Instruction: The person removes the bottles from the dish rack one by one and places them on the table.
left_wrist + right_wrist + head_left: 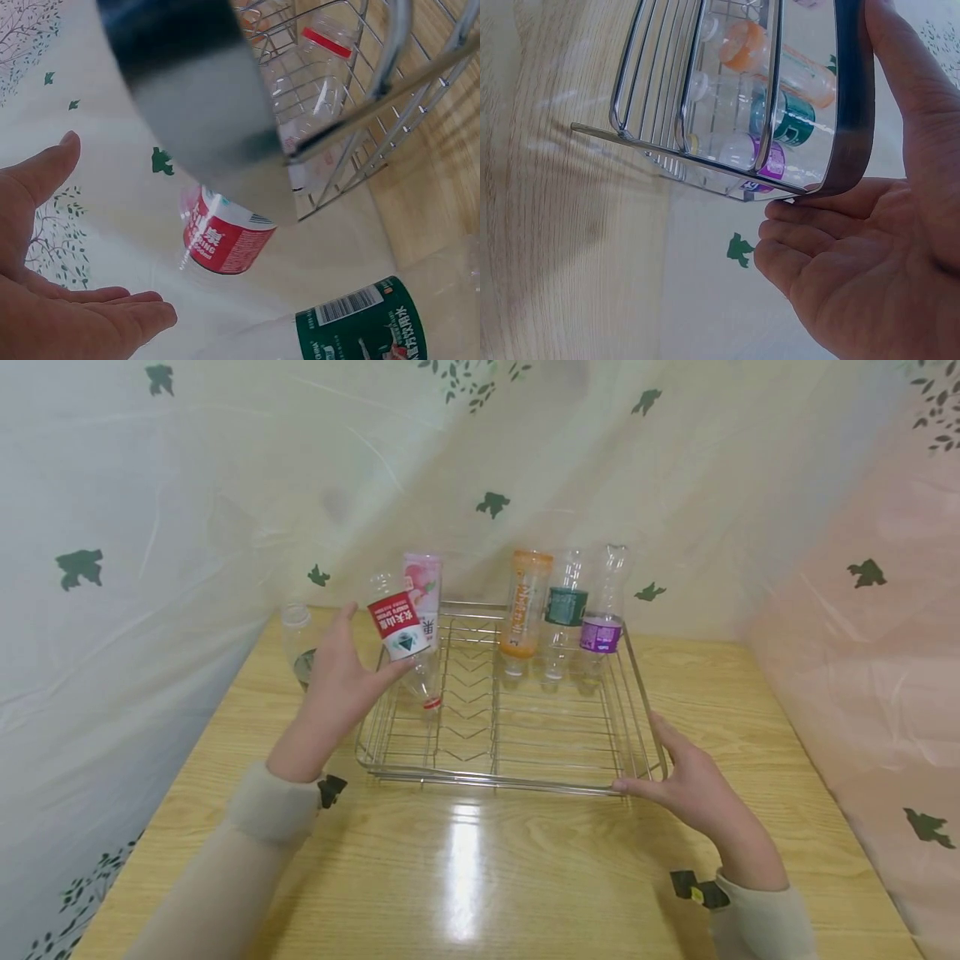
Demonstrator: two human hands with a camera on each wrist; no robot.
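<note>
1. Nearest me is the pale wooden tabletop (570,868), spread on the near side of both sets of fingers.
2. My right hand (701,785) grips the near right corner of the wire rack (855,112), thumb on the front edge and fingers round the side.
3. My left hand (337,668) has its thumb and fingers spread wide and holds nothing; the left wrist view shows a gap between it and the red-labelled bottle (399,625).
4. That bottle leans in the rack's left end, to the right of the left fingers and just past the thumb tip. Its red cap points down and towards me; its base points up and away. The long axis slants, base on the left fingers' side, cap further right and nearer.
5. Just past it from the left thumb, the pink-labelled bottle (423,583) stands closer to upright.
6. Left of the left fingers, a loose bottle (297,631) stands outside the rack, partly hidden by the hand.
7. Beyond and left of the right fingers, the orange-labelled bottle (519,606), green-labelled bottle (565,607) and purple-labelled bottle (601,633) stand in a row, caps down, bases up.
8. Farthest from all the fingers hangs a pale patterned sheet (637,485).
</note>
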